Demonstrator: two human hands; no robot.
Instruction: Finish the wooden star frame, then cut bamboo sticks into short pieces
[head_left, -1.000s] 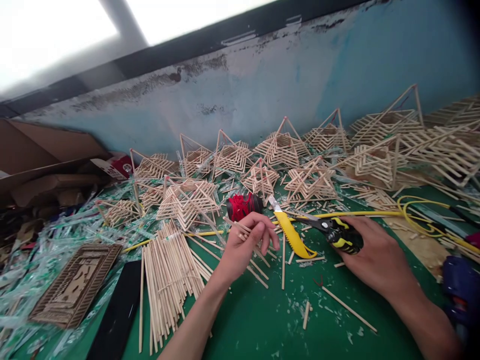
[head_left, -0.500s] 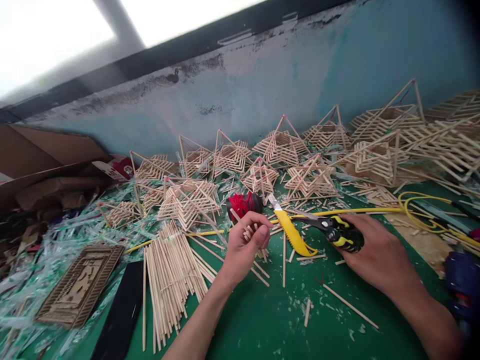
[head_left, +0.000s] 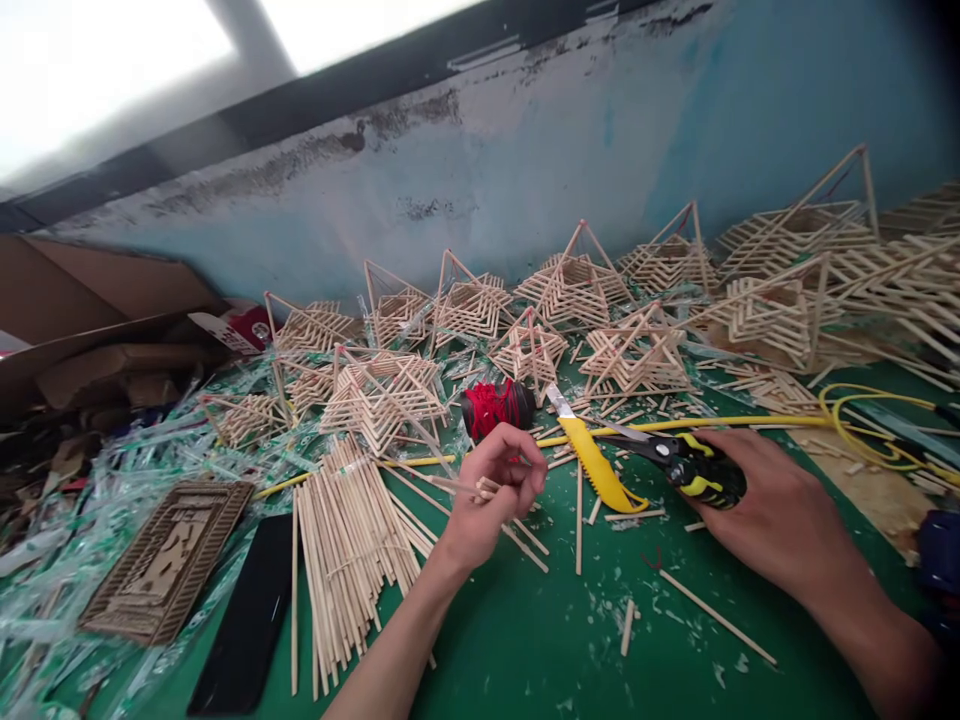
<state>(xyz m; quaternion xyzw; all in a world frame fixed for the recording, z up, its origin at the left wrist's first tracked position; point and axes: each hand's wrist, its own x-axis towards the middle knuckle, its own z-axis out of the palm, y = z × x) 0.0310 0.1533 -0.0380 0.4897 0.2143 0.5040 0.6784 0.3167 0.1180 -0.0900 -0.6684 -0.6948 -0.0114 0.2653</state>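
My left hand (head_left: 491, 500) is curled around a few short wooden sticks (head_left: 484, 489), their ends poking out between thumb and fingers. To the right, my right hand (head_left: 765, 500) grips black-and-yellow scissors (head_left: 705, 470) by the handles, blades pointing left. Between the two hands a yellow-handled utility knife (head_left: 596, 465) lies on the green table (head_left: 555, 640). A spool of red cord (head_left: 496, 405) sits just behind my left hand. Left of my forearm lies a fanned bundle of long wooden sticks (head_left: 356, 560).
Several stick-built star baskets (head_left: 574, 290) stand along the blue wall. A black phone (head_left: 244, 610) and a carved brown panel (head_left: 165, 560) lie at left among plastic scraps. A yellow cable (head_left: 750, 422) crosses the table. A blue tool (head_left: 937, 555) is at the right edge.
The view has shifted slightly, so most things sit a little further right. The sticks in my left hand have turned flatter, and its fingers have shifted. My right hand still holds the scissors.
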